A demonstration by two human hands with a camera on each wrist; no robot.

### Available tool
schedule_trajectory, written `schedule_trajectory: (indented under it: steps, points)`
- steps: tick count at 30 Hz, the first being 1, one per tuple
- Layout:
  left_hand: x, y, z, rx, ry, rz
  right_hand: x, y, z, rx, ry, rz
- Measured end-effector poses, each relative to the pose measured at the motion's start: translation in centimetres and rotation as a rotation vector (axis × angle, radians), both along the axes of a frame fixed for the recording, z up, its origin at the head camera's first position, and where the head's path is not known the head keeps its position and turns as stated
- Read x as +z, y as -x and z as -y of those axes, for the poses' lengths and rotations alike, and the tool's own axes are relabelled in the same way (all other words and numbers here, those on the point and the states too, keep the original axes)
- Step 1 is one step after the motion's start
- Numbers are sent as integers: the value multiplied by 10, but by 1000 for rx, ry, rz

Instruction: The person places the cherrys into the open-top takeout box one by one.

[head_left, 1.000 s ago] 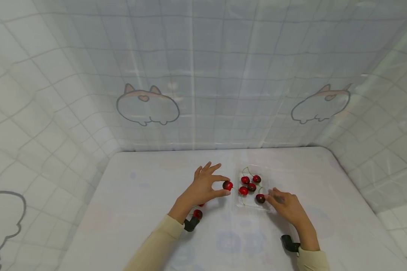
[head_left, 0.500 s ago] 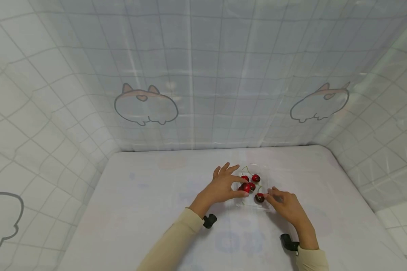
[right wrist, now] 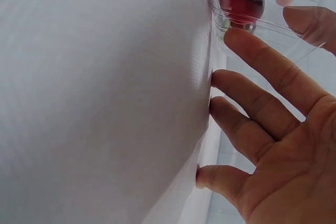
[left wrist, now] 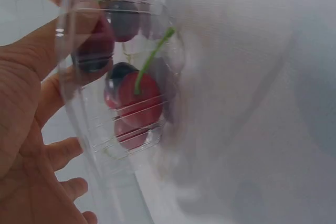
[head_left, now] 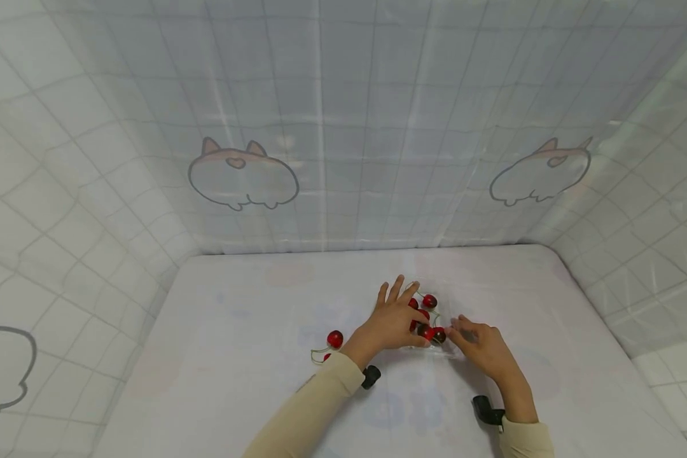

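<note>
A clear plastic container (head_left: 436,352) on the table holds several dark red cherries (head_left: 429,301), some with green stems. My left hand (head_left: 390,323) reaches over its left side and pinches one cherry (left wrist: 95,48) between thumb and finger, low inside the container; the other fingers spread outward. Through the clear wall, a cherry with a green stem (left wrist: 139,98) shows beside it. My right hand (head_left: 483,346) pinches the container's right edge, thumb over the rim and index finger (right wrist: 262,59) against the outer wall. Its lower fingertips rest on the table.
Two cherries lie on the table left of the container: one in plain sight (head_left: 334,338), the other partly behind the left sleeve (head_left: 312,407). A white tabletop (head_left: 235,356) stretches around. Sheets with a grid pattern (head_left: 349,159) stand at the back and sides.
My left hand has carried its cherry rightward from beside the container to inside it, near the right-hand cherry. The loose cherries on the left show again. My right hand has stayed at the edge.
</note>
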State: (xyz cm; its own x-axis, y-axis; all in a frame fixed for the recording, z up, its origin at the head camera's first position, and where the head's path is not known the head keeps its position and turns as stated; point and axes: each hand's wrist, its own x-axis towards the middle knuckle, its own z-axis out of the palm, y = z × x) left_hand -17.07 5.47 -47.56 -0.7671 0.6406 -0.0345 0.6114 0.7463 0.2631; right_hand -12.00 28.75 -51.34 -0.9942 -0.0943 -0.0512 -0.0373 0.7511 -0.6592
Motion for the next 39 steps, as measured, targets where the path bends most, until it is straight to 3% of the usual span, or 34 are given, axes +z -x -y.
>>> schedule_trajectory:
  steps: [10,20,28,39]
  points:
    - [3,1,-7,1,151,-79,6,2,2,-7,2,3]
    - [1,-2,-9,29,210,-82,3,2,2,-15,5,18]
    - [0,-5,-6,25,157,-51,2,2,2,-11,-6,26]
    - [7,-11,13,4,-65,26,0,-1,2,-17,-5,26]
